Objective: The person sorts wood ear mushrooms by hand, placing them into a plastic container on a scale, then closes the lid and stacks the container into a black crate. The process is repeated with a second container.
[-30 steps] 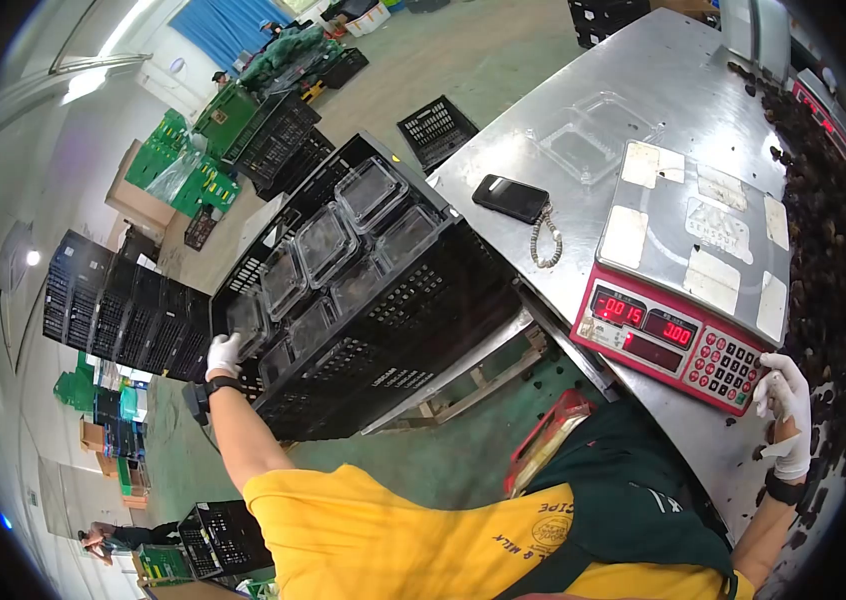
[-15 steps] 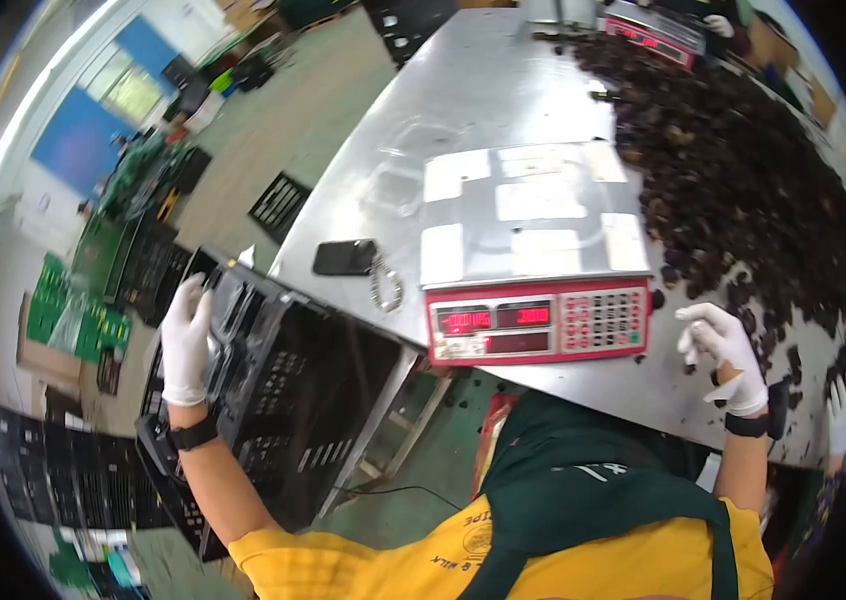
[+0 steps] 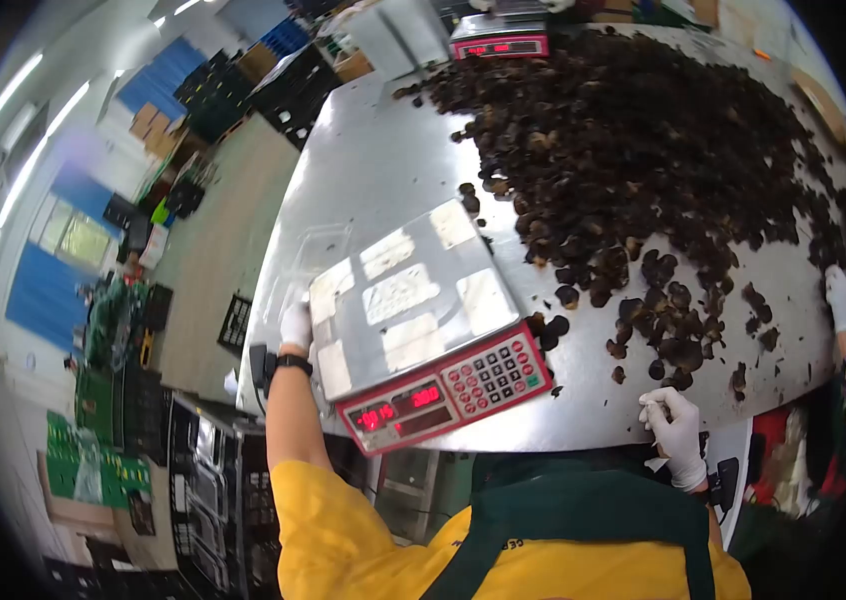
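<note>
A red weighing scale [image 3: 433,405] with a grey top plate and white patches stands tilted on the metal table. Against the plate's left edge is my left hand [image 3: 296,326], in a white glove; its fingers are hidden behind the scale. My right hand [image 3: 678,440], gloved too, hovers at the table's front edge with fingers curled in and pressed together. Whether anything sits inside them is hidden. A small cluster of dark brown mushroom-like pieces [image 3: 673,335] lies just beyond that hand. Farther back spreads a large heap of the same pieces [image 3: 633,150].
Another red scale [image 3: 499,46] stands at the table's far end. A co-worker's gloved hand [image 3: 839,298] rests at the right edge. Black crates [image 3: 205,490] are stacked on the floor at left. A clear plastic tray [image 3: 315,243] lies behind my scale.
My left hand has moved from above the black crates to the scale's left edge. The scale now sits turned and farther left in view. My right hand's fingers have curled in more.
</note>
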### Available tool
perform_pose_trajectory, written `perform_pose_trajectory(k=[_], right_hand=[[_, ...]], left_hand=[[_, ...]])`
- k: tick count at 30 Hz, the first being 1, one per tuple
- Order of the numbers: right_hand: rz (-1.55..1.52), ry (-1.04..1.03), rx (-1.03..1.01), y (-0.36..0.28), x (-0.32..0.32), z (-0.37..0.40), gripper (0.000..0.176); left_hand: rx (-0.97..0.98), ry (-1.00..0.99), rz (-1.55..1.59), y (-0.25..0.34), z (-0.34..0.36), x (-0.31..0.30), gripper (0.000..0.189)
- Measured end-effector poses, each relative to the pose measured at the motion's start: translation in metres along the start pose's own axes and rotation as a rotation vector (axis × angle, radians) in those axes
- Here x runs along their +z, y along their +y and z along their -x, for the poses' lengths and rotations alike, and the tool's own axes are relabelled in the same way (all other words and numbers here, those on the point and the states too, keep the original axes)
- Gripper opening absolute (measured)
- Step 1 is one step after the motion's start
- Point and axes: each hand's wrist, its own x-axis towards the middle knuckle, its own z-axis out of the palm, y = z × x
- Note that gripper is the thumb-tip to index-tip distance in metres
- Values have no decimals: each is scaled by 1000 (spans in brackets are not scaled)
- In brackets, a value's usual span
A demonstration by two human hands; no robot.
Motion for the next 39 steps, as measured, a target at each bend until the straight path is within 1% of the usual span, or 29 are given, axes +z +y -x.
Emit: perform_pose_trajectory(k=[1,2,3,4,5,6,7,8,9,10,11,12,13,14,15,17,18,19,21,23,24,25,26,28,31,35,37,38,39], right_hand=[[6,5,-31,2,1,2,7],[41,-2,-53,2,0,1,7],[39,12,-39,0,0,-1,7],[48,-21,-38,-3,0,-5,6],[63,-44,-33,-6,-1,-7,6],[141,-28,-54,1,-1,-10,6],[220,-38,-75,-1,-2,-12,6],[224,-59,-96,-5,-3,-15,8],[246,-87,-82,-9,-5,-16,9],[365,-114,-193,-1,-8,-18,9],[282,-88,-210,-7,-6,-17,9],[264,-113,-201,-8,-7,-18,11],[220,-151,-186,-11,-10,-19,12],[213,-150,-194,-16,-11,-20,12],[205,-156,-207,-21,-13,-22,12],[242,-107,-256,-25,-25,-30,13],[273,-89,-320,-26,-33,-34,13],[286,-45,-348,-25,-42,-42,12],[338,12,-272,-33,-71,-58,11],[458,159,-295,-25,-99,-81,12],[562,188,-353,-16,-114,-97,21],[664,215,-412,-8,-127,-113,31],[716,216,-371,-6,-136,-127,41],[792,178,-319,0,-147,-162,67],[875,86,-368,-3,-139,-210,80],[937,-76,-539,-10,-108,-260,85],[933,-213,-474,-8,-101,-275,80],[914,-235,-516,-5,-102,-276,57],[911,-238,-515,-2,-105,-275,57]], left_hand=[[-178,46,232,44,18,-4,38],[-8,7,-373,93,39,-20,32],[-66,43,-283,74,32,-19,28],[25,127,-516,104,41,-28,25],[-186,114,-393,150,48,-38,24],[-147,316,-204,105,32,-44,25],[-128,382,-22,133,35,-58,28],[30,441,-37,151,37,-68,32],[123,463,-182,207,56,-72,36],[211,508,-63,244,71,-69,42],[279,481,-117,283,87,-69,44],[367,469,-128,281,91,-79,43],[229,346,99,303,108,-81,41],[173,348,82,335,127,-74,40],[251,310,132,341,137,-67,40],[101,135,-15,328,157,-66,46],[249,81,-100,394,194,-45,41],[346,-27,-298,395,201,-37,42],[503,-218,-332,430,222,-10,42],[422,-349,-212,415,229,4,48],[424,-353,-210,420,231,6,48],[316,-394,-167,426,233,5,50],[208,-430,-123,432,236,5,52],[166,-412,-116,445,242,7,51],[152,-366,-137,453,245,13,51],[251,-350,-201,441,243,20,51],[247,-335,-231,449,246,22,51],[248,-323,-255,453,248,23,51],[245,-325,-258,457,251,24,51]])
